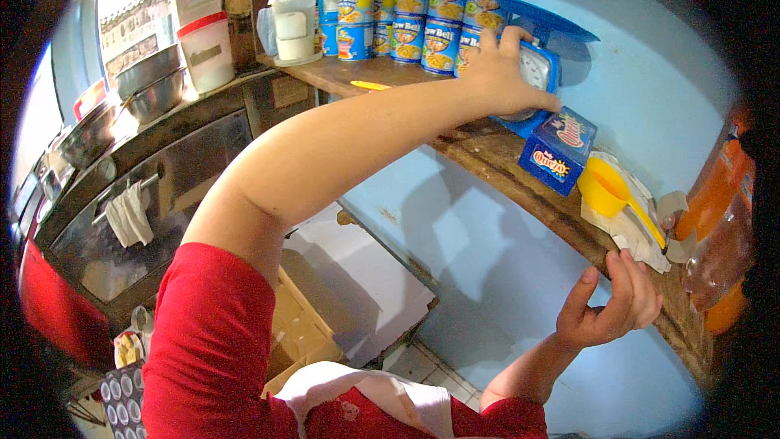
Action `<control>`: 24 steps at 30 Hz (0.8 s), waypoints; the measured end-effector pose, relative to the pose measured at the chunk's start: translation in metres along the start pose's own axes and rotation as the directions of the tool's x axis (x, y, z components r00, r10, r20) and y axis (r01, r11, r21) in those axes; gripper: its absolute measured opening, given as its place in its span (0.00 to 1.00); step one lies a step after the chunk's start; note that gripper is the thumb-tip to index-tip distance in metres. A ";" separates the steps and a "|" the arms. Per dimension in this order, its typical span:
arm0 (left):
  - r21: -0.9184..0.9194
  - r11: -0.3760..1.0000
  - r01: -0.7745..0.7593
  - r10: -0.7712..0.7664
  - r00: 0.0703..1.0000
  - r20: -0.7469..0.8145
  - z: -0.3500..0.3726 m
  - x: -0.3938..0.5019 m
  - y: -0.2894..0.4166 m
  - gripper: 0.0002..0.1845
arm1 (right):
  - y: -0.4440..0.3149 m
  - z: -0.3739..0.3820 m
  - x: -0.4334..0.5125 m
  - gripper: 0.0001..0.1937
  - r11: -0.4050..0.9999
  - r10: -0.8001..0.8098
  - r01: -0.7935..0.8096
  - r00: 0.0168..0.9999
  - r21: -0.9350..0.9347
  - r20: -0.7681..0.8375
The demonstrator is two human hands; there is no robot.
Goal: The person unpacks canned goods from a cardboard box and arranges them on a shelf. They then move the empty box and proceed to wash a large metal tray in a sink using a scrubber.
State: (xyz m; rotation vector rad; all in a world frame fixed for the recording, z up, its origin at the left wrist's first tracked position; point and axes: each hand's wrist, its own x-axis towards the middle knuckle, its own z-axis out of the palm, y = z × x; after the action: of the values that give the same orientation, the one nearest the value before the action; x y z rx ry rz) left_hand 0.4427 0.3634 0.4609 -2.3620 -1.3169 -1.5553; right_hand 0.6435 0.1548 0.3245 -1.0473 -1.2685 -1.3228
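Note:
My left hand (503, 76) reaches across to a wooden shelf, fingers spread over the front of a blue kitchen scale (553, 64) with a round dial. Its thumb is by a blue Quezo cheese box (557, 149); whether the hand grips the scale I cannot tell. Stacked Cow Bell cans (442, 42) stand just left of the scale. My right hand (612, 305) is held with fingers apart and nothing in it, in front of the shelf edge. Nearest to it lies a yellow measuring scoop (609, 192) on crumpled paper (637, 244).
Clear plastic containers (295, 27) stand at the shelf's left end. Orange plastic packs (713, 195) are at far right. Left are an oven (164, 195) with a hanging cloth (129, 216), metal bowls (149, 82) and a red-lidded tub (206, 55). A cardboard box (298, 323) sits below.

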 end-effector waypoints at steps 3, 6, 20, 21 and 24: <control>-0.033 0.999 0.017 -0.017 1.000 -0.022 -0.002 -0.003 0.003 0.66 | 0.001 -0.001 0.000 0.12 0.999 -0.032 0.032 0.999 -0.019 -0.002; -0.045 0.999 -0.025 0.020 0.994 -0.111 -0.007 -0.001 0.001 0.64 | 0.002 -0.002 0.000 0.12 0.999 -0.032 0.032 0.999 -0.011 0.012; -0.444 0.895 0.027 -0.055 0.997 -0.050 -0.135 0.003 -0.088 0.54 | 0.000 -0.002 0.002 0.13 1.000 -0.022 0.022 1.000 -0.004 0.006; -0.383 0.924 0.007 -0.042 0.996 -0.083 -0.143 0.004 -0.104 0.53 | 0.000 -0.002 0.001 0.13 0.999 -0.024 0.024 1.000 -0.023 0.010; -0.032 0.999 -0.040 0.036 0.991 -0.131 -0.162 0.005 -0.150 0.53 | 0.000 -0.001 0.002 0.13 1.000 -0.023 0.023 1.000 0.006 0.000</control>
State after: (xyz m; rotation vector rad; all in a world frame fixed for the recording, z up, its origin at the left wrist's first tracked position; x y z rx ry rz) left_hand 0.2253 0.3922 0.4853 -2.2468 -1.2212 -1.7024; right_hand 0.6430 0.1532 0.3261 -1.0316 -1.2877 -1.3360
